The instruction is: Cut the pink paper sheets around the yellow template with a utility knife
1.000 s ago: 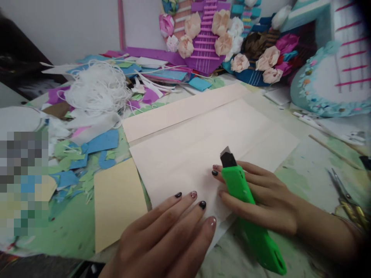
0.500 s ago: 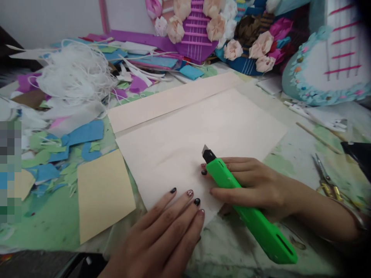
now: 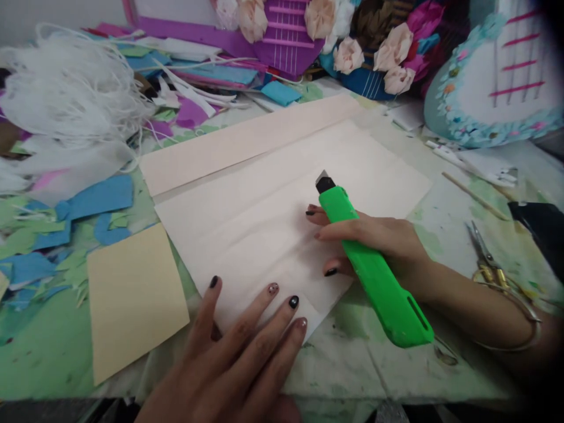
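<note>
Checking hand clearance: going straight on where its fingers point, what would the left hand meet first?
Probably the right hand, which holds the green utility knife, over the pale pink paper sheet; its height there is unclear.

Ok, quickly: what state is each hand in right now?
Left hand: open, resting on the pale paper sheet.
Right hand: holding a green box cutter.

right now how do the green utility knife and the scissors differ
The utility knife has a bright green body, while the scissors have gold-coloured handles. The utility knife is in the right hand's grip, over the pale paper; the scissors lie on the table. The utility knife shows one short blade tip; the scissors have two longer blades. Both have metal blades pointing toward the picture's upper left.
</note>
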Demonstrator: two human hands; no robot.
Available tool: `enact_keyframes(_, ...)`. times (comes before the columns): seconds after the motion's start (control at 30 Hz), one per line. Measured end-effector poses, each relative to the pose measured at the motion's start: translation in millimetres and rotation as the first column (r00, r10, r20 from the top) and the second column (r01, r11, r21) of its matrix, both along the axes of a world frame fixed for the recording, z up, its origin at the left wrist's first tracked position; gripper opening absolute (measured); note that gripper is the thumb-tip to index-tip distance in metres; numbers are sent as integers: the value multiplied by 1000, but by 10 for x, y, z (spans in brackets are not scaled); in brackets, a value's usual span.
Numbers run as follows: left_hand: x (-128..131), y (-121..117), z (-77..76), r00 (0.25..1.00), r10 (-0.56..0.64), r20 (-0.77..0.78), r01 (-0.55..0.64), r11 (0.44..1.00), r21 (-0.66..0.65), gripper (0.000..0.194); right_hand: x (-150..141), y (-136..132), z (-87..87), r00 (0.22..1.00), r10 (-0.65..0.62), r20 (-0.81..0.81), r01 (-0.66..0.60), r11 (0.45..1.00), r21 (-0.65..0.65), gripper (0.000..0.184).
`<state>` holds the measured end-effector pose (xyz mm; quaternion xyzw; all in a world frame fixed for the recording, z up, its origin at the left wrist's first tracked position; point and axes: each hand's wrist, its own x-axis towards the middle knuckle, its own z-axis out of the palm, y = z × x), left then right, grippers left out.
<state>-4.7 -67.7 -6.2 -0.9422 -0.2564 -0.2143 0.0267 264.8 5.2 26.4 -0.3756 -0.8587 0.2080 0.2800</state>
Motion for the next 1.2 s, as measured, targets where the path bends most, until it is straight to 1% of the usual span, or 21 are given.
enact_keyframes(0.07,-24,33,18,999,-7,-49,8,1000,14,33,-6,24,-11,1000,-19,-5,19,998,-53,32)
enact_keyframes(0.17,-44,77,43,992,2,-126,0,1000,18,39,-4,82,-44,999,-24,24,26,994,-107,42)
enact_keyframes(0.33,-7,123,100,981,87,-175,-91,996,-15,43,28,173,-84,995,-43,92,50,996,-72,39)
enact_keyframes(0.4,14,148,129,981,96,-166,-100,995,-14,41,35,178,-80,995,-49,92,54,997,-51,39)
enact_keyframes(0.5,35,187,154,992,58,-111,-58,998,2,39,13,149,-60,995,-51,80,52,999,-7,39)
enact_keyframes(0.6,42,207,147,997,25,-71,-25,1000,-2,41,-29,123,-46,996,-8,91,10,1000,-21,39)
enact_keyframes(0.73,17,210,116,996,-4,-94,3,1000,-10,45,-55,146,-50,992,47,114,-40,997,-62,42)
enact_keyframes(1.0,-73,240,88,987,-79,-140,75,997,-31,55,-44,179,-56,992,56,116,-48,996,-72,39)
enact_keyframes(1.2,-94,222,46,985,-79,-153,68,995,-75,57,-40,185,-39,989,72,131,-64,996,-61,39)
